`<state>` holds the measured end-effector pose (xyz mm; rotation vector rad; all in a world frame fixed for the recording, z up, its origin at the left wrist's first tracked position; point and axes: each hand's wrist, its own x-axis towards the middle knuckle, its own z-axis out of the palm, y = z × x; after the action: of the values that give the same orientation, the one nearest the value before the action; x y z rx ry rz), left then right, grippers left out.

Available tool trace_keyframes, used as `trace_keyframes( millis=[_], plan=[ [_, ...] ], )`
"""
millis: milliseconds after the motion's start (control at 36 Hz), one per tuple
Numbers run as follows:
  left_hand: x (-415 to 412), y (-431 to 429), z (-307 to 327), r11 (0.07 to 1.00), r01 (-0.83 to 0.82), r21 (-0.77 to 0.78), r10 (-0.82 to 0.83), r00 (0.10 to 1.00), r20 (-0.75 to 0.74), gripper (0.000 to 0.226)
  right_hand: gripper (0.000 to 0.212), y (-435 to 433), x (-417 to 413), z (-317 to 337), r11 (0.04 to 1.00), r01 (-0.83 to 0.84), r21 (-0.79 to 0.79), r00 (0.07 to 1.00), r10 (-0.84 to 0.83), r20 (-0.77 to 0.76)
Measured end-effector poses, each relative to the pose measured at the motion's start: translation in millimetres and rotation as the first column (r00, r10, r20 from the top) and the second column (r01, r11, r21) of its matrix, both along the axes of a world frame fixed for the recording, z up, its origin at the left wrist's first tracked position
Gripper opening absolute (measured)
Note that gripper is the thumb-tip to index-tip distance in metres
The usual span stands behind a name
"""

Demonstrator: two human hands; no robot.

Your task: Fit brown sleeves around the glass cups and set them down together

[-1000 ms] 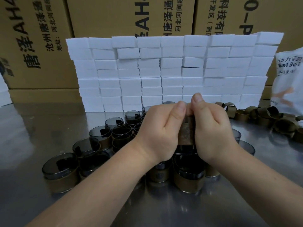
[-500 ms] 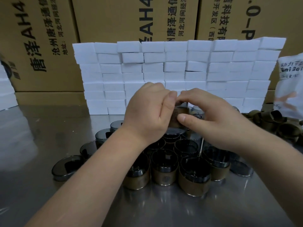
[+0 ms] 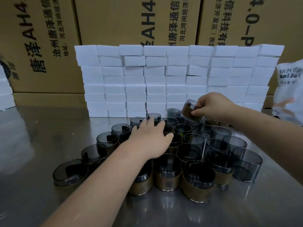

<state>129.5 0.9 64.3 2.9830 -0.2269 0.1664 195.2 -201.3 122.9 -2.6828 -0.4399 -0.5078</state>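
Cup (image 3: 189,110), brown sleeve (image 3: 187,115) already round it, is up in my right hand (image 3: 211,107), thumb and fingertips pinching its side. It hangs above the back right of the cluster, clear of the rims below as far as I can see. It is tilted: mouth up and leaning away to the left, base down toward my wrist. My left hand (image 3: 150,138) is well apart from it, lower and to the left, palm down with fingers spread and loose over the middle cups. It holds nothing, and I cannot tell whether the fingertips touch the rims.

So the right hand owns the coming move, I judge: bring the axis upright and lower the cup base first among the others. The sleeved cups (image 3: 167,179) stand in the near row, toward me from the held one, while bare cups (image 3: 246,166) crowd the near right, by my right forearm. Straight below it the pack is tight and I see no sure gap, so a clipped rim is the risk.

Around the cluster is the steel table (image 3: 41,145); behind it are a wall of white blocks (image 3: 164,79), cartons (image 3: 114,18), and a bag (image 3: 290,89) at far right.
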Motion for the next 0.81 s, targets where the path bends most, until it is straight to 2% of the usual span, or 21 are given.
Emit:
trace_keyframes(
  millis=[111,250,444,583,667,806],
  plan=[
    [4,-2,-13,0.998,-0.014,0.055,0.019,0.995,-0.095,0.065,0.026,-14,18,-10,0.991,0.087,-0.103,0.995,-0.091,-0.044],
    [5,-4,-24,0.997,-0.043,0.063,0.053,0.984,-0.169,0.066,0.027,-27,20,-22,0.966,0.118,-0.229,0.987,-0.139,-0.082],
    [4,-6,-26,0.996,-0.056,0.063,0.067,0.979,-0.191,0.066,0.025,-27,15,-38,0.903,0.110,-0.416,0.981,-0.167,-0.103],
    [4,-7,-26,0.996,-0.056,0.063,0.067,0.979,-0.192,0.066,0.025,-27,14,-45,0.926,0.079,-0.369,0.974,-0.150,-0.169],
    [4,-8,-26,0.996,-0.059,0.060,0.069,0.980,-0.185,0.066,0.026,-28,14,-49,0.914,0.053,-0.401,0.964,-0.152,-0.219],
    [5,-8,-27,0.997,-0.051,0.053,0.060,0.981,-0.185,0.067,0.033,-25,18,-57,0.934,0.023,-0.356,0.966,-0.113,-0.234]
  ],
)
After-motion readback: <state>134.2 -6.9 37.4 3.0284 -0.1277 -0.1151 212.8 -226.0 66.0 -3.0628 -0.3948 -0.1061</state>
